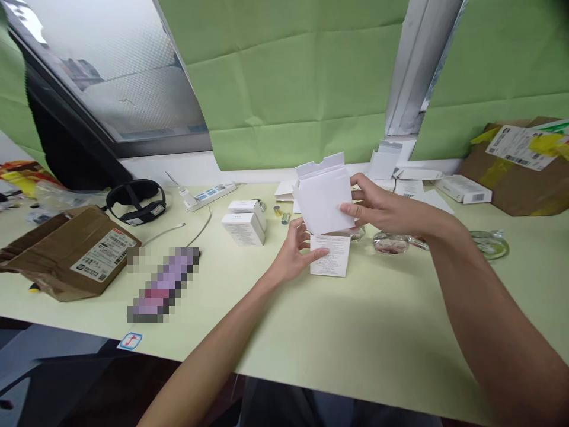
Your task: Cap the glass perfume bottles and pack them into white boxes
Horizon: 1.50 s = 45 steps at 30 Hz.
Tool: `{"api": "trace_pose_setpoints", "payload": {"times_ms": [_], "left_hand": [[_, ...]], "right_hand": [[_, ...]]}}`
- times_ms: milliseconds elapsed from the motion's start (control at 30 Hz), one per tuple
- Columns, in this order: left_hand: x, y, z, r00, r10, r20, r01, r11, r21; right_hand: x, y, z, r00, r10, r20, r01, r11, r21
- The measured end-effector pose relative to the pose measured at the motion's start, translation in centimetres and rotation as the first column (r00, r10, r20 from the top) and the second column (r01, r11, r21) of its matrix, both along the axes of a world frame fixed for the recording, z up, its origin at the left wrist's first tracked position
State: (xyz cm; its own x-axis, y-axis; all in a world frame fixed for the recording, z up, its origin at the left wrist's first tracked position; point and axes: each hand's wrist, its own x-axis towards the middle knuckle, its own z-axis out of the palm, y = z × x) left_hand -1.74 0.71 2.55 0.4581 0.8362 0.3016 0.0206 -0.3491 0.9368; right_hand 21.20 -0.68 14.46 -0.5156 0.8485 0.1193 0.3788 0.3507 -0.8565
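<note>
My right hand (377, 204) grips a white carton (323, 198) by its right side, thumb in front and fingers behind. The carton is tilted over the table, and its flap stands open at the top. Just below it, my left hand (294, 252) pinches a folded printed leaflet (329, 261), thumb across its front. The leaflet's top edge meets or overlaps the carton's lower edge; I cannot tell whether it is partly inside. Left of my hands stand small white boxes (243, 228), with a gold cylinder (277, 211) and a greenish metallic one (285, 218) nearby.
On the left lie an open brown box (75, 255), a black headset (137, 201), a power strip (212, 196) and a pixelated purple object (166, 284). Clear-wrapped items (391, 242), white boxes (463, 188) and a taped brown box (515, 172) are at right. Green cloth (302, 83) hangs behind.
</note>
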Motion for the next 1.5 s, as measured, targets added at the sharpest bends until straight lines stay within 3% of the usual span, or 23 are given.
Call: {"api": "trace_pose_setpoints", "payload": {"times_ms": [133,400,733,1033,1300,1500], "left_hand": [[0.0,0.0,-0.1,1.000,0.003,0.003,-0.003,1.000,0.000],[0.1,-0.1,-0.2,1.000,0.027,0.001,-0.027,0.999,0.021],[0.3,0.2,-0.5,0.991,0.112,0.066,-0.118,0.988,0.099],[0.3,0.4,-1.0,0.989,0.112,0.096,-0.116,0.992,0.042],[0.4,0.5,-1.3,0.985,0.104,0.141,-0.106,0.994,0.006],[0.6,0.4,-1.3,0.981,0.126,0.145,-0.127,0.992,-0.003]], "right_hand": [[0.5,-0.1,0.1,1.000,-0.027,0.007,0.028,0.999,-0.025],[0.5,0.5,-0.1,0.991,-0.057,0.121,0.045,0.994,0.099],[-0.1,0.9,-0.5,0.996,-0.009,0.088,0.003,0.998,0.064],[-0.6,1.1,-0.7,0.989,0.030,0.146,-0.037,0.998,0.045],[-0.6,1.7,-1.5,0.994,0.041,0.102,-0.043,0.999,0.018],[-0.6,1.7,-1.7,0.998,-0.025,0.064,0.021,0.998,0.052]]}}
